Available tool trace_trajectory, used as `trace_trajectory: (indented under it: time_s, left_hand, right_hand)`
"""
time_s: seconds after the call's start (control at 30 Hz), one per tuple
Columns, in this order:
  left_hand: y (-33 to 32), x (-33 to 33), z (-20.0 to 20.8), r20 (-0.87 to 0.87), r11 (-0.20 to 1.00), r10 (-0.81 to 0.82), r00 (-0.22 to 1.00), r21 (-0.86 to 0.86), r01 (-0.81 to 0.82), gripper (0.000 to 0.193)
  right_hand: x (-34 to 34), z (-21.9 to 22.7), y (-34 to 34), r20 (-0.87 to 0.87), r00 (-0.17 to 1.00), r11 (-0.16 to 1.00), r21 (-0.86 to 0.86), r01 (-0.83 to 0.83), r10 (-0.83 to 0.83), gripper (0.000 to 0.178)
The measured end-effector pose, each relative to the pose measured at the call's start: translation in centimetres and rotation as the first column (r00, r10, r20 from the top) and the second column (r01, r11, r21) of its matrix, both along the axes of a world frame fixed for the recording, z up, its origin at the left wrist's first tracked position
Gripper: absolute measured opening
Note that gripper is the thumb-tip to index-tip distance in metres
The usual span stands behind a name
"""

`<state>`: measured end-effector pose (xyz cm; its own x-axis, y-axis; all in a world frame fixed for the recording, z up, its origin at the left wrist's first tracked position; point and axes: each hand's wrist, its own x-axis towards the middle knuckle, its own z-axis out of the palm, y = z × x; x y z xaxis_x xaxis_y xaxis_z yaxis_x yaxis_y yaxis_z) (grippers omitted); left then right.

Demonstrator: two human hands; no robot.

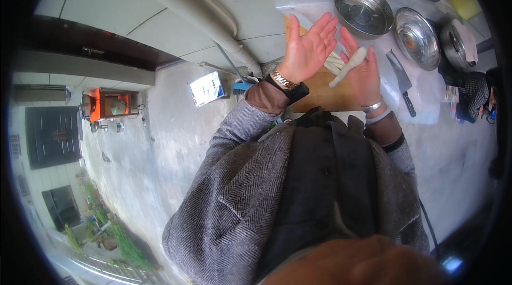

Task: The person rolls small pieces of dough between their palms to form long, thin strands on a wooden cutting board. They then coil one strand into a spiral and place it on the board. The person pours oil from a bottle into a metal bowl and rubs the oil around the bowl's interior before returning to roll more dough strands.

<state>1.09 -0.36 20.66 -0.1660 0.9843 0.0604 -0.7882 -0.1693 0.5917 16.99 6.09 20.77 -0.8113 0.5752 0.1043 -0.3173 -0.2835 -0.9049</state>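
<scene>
My left hand [309, 47] is raised with its palm up and its fingers stretched out, holding nothing. A pale strip of dough [350, 65], thicker at its upper end, lies across the palm of my right hand [366, 75], whose fingers point away from me. Below and between the hands, more dough strips [334, 62] rest on a wooden cutting board [325, 93]. Part of these strips is hidden behind my hands. To the right of my right hand, a cleaver [400, 79] with a black handle lies on a clear plastic sheet [424, 93].
Beyond my hands stands a round metal pan [364, 10], with a shiny metal bowl [417, 38] beside it. A metal pot [457, 45] with a cloth is farther right. On the floor at left are a white and blue package [207, 89] and an orange stand [109, 105]. Pipes [200, 15] run along the wall.
</scene>
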Motion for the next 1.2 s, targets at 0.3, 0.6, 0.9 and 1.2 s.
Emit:
trace_trajectory:
  time_s: [0.3, 0.6, 0.9, 1.2]
  left_hand:
    - [2.5, 7.9, -0.6, -0.492, 0.975, 0.202, 0.847, 0.016, -0.223, 0.080]
    - [1.9, 6.8, 2.5, -0.627, 0.866, 0.490, 0.605, 0.274, -0.417, 0.075]
    - [2.1, 8.2, 0.0, -0.543, 0.869, 0.486, 0.685, 0.219, -0.443, 0.076]
    - [2.6, 7.5, 1.3, -0.384, 0.902, 0.425, 0.820, 0.109, -0.417, 0.084]
  right_hand:
    - [-3.7, -1.2, 1.2, 0.056, 0.914, 0.892, -0.199, 0.406, -0.403, 0.072]
    - [-2.8, -0.8, -1.1, -0.030, 0.963, 0.953, 0.140, 0.268, -0.267, 0.072]
    - [-2.7, -0.7, 0.1, -0.035, 0.964, 0.963, -0.063, 0.263, -0.265, 0.075]
    - [-2.3, 2.2, -1.0, -0.060, 0.973, 0.941, 0.245, 0.231, -0.224, 0.083]
